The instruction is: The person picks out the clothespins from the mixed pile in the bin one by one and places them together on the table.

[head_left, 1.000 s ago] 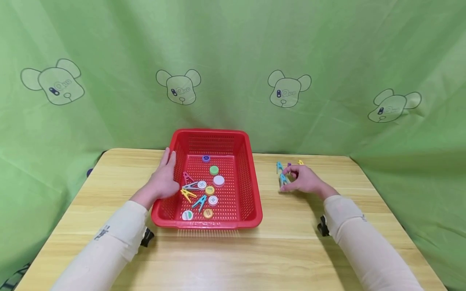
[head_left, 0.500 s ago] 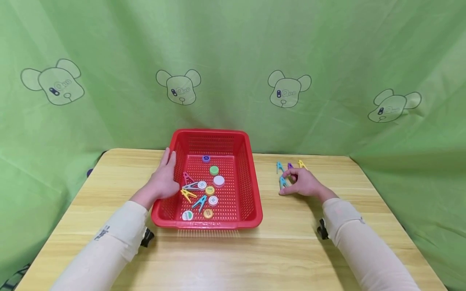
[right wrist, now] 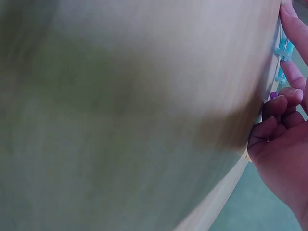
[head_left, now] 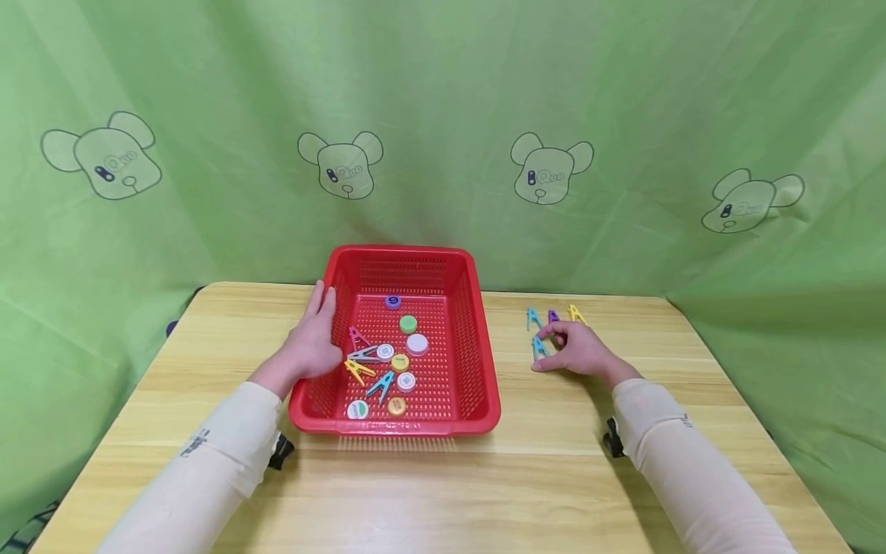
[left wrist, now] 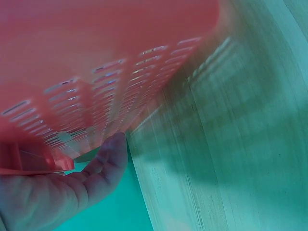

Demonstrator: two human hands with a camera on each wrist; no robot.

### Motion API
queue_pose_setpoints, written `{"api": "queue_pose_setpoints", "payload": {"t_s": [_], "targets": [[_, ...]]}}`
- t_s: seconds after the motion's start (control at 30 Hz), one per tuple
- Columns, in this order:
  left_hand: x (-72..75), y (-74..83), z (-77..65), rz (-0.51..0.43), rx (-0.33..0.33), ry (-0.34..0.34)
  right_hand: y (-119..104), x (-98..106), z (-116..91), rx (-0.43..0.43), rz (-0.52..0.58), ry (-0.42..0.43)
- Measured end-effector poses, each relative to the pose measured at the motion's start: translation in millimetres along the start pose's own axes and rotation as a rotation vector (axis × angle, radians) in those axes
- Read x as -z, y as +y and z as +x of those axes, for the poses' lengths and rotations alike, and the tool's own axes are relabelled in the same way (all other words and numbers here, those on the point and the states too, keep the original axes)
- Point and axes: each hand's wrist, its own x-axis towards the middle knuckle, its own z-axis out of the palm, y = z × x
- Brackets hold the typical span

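Note:
In the head view, my left hand (head_left: 311, 342) holds the left rim of a red plastic basket (head_left: 394, 427). Its fingers lie along the outer wall, as the left wrist view shows, with the thumb over the rim. On the table to the right, my right hand (head_left: 577, 352) has thumb and index finger at either end of a light blue clothespin (head_left: 539, 348), pinching it. Just beyond lie another light blue clothespin (head_left: 533, 318), a purple one partly hidden by the hand, and a yellow clothespin (head_left: 576, 313).
Inside the basket are several bottle caps, among them a green cap (head_left: 408, 324) and a white cap (head_left: 417, 344). Pink, grey, yellow and blue clothespins lie at its left side. A green curtain (head_left: 443, 200) hangs behind the wooden table (head_left: 443, 492).
My right hand has shifted slightly toward me with the light blue clothespin, uncovering more of the purple and yellow clothespins. My left hand and the basket have stayed in place.

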Motion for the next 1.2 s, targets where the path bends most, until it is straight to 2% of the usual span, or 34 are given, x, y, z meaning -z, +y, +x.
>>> {"api": "queue_pose_setpoints", "payload": {"t_s": [0.33, 0.53, 0.67, 0.93, 1.2], "targets": [[-0.6, -2.4, 0.4, -0.001, 0.006, 0.002, -5.1, 4.2, -0.2, 0.024, 0.011, -0.008], [-1.3, -3.1, 0.2, 0.000, 0.005, -0.001, -10.9, 14.8, -0.1, 0.010, 0.042, -0.034], [-0.8, -2.6, -0.1, -0.005, 0.007, -0.001, -14.3, 23.7, 4.5, 0.020, 0.028, -0.016], [-0.2, -3.1, 0.1, -0.010, 0.009, -0.003, -40.1, 40.7, 13.0, 0.058, 0.052, 0.017], [-1.2, -2.7, 2.1, -0.009, 0.010, 0.000, -66.4, 46.1, 25.8, 0.123, 0.027, 0.032]]}}
